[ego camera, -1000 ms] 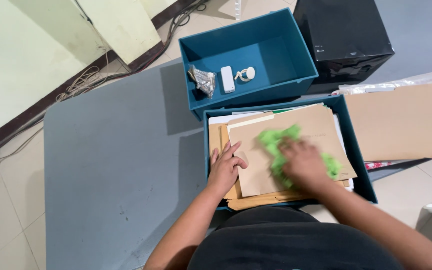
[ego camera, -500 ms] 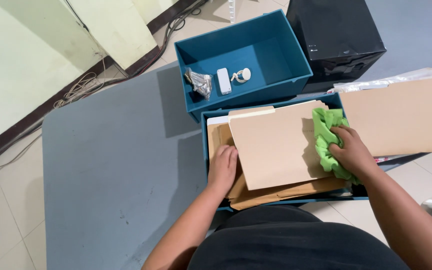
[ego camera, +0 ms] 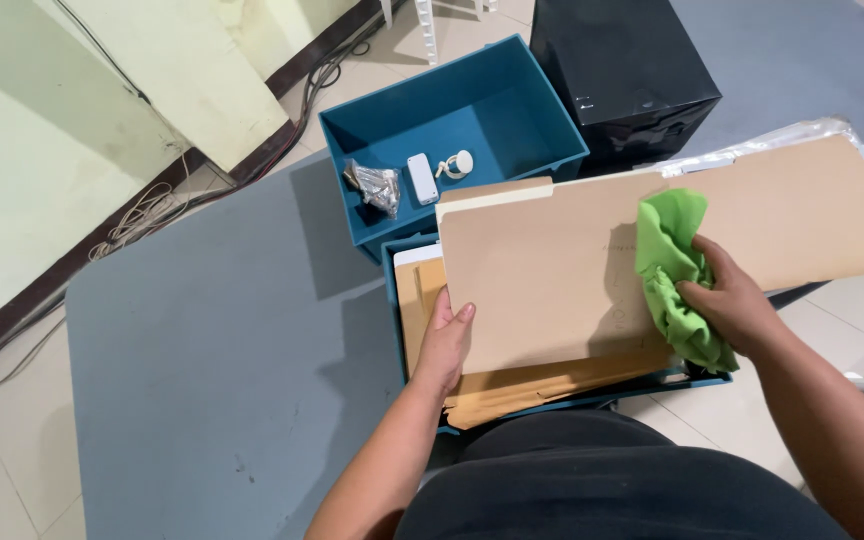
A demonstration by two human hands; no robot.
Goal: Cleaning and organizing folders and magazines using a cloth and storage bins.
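— Folder [ego camera: 542, 280] first: how does it look?
— Plain manila, tabbed top edge, lying tilted at frame centre over brown envelopes [ego camera: 542, 385] in a teal bin [ego camera: 392, 290].
— Hands?
— Left hand [ego camera: 444, 345] grips its lower-left edge, fingers curled around. Right hand [ego camera: 737, 300] is closed on a crumpled green cloth [ego camera: 674, 270] pressed against the folder's right side.
— Beyond?
— Second teal bin [ego camera: 512, 110] in the upper centre holds small items.

The manila folder [ego camera: 552, 280] hides most of the lower blue tray [ego camera: 712, 380] and the papers beneath. The black box [ego camera: 622, 75] is cut off at the top edge.
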